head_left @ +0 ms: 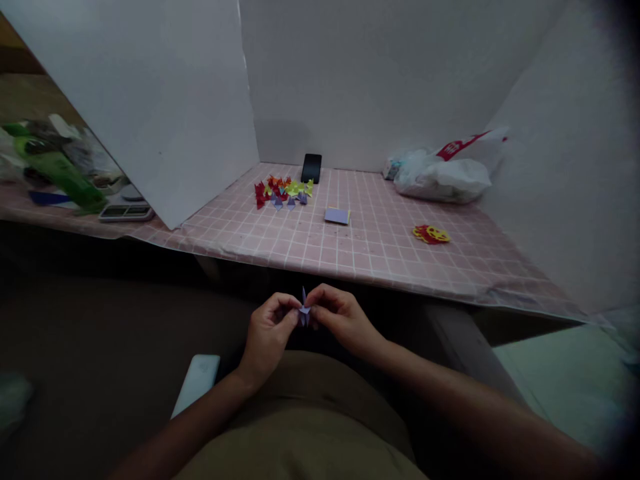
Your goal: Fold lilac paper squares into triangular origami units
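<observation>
Between my two hands is a small purple folded-paper piece (305,315), with a thin point sticking up. My left hand (273,327) pinches its left side between thumb and fingers. From the right, my right hand (343,317) pinches the other side near the top. Both hands are in front of the table edge, above my lap. On the table beyond them lies a small stack of purple paper squares (337,216). Farther back and left sits a cluster of folded paper pieces (280,190) in red, orange, yellow and purple.
A dark phone (311,168) stands near the back panel. Yellow and red cut-out pieces (431,234) lie at right, before a white plastic bag (443,179). At left are a scale (127,212) and a green bottle (63,173). A pale flat device (197,383) lies beside my left forearm.
</observation>
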Demonstrator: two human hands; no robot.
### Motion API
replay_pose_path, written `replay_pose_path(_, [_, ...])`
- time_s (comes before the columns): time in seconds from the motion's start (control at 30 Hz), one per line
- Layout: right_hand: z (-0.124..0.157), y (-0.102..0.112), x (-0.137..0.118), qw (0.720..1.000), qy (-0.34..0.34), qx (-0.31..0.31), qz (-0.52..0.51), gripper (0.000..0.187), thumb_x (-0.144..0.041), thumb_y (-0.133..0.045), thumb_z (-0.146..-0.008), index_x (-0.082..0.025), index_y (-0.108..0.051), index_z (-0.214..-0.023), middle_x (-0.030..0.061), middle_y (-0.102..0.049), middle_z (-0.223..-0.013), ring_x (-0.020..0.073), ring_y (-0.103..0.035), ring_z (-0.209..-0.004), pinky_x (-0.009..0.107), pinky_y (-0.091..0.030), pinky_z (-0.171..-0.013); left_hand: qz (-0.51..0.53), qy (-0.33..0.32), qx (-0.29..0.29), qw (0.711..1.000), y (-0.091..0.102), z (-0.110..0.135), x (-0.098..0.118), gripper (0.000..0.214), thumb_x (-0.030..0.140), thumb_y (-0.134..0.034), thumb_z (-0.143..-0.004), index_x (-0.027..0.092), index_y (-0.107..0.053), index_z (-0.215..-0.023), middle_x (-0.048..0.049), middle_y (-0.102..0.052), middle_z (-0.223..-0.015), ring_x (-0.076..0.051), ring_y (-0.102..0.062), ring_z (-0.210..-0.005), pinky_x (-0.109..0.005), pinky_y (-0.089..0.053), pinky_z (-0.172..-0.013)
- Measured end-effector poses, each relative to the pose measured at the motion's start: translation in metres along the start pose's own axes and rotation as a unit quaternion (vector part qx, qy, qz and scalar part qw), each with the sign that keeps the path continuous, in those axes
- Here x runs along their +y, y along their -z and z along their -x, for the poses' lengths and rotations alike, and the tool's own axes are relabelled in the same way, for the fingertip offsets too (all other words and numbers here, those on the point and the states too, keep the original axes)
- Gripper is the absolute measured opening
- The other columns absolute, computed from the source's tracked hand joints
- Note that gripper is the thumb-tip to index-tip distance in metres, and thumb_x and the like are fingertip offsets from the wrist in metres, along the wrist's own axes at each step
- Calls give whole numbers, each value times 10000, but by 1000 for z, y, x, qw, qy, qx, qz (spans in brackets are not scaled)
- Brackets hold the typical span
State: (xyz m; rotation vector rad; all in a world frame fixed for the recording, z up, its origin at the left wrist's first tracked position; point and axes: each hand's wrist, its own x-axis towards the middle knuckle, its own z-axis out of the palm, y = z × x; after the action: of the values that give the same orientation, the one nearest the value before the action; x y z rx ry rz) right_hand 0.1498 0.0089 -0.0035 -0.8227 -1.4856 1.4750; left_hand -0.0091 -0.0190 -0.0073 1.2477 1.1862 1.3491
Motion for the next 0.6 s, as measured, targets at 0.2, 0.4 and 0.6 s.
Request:
replay_pose_path(0.2, [4, 2, -2, 979, 119, 4, 163, 134, -93, -536, -845, -179, -637, -834, -3, -593, -738, 123, -557, -661, 255, -433, -618, 18, 0, -4, 1000, 2, 2, 1, 105, 260, -633, -840, 172, -664, -887, 6, -663, -731, -130, -606, -677, -227, -496, -648])
replay_pose_path(0.4, [4, 2, -2, 966, 153, -4, 207, 116, -124, -529, -888, -181, -630, -891, 18, -603, -794, 143, -570, -714, 279, -446, -660, 17, -14, 28, 999, 1, 0, -4, 125, 233, -717, -785, 178, -653, -877, 3, -666, -801, -125, -620, -730, -216, -508, -668])
replay_pose_path(0.6, [3, 0, -5, 994, 15, 31, 100, 129, -304, -611, -885, -182, -576, -866, -23, -561, -674, 130, -525, -608, 267, -428, -585, -45, -83, 51, 994, 0, 2, -9, 85, 200, -692, -823, 199, -646, -894, 12, -665, -818, -120, -628, -739, -214, -510, -686])
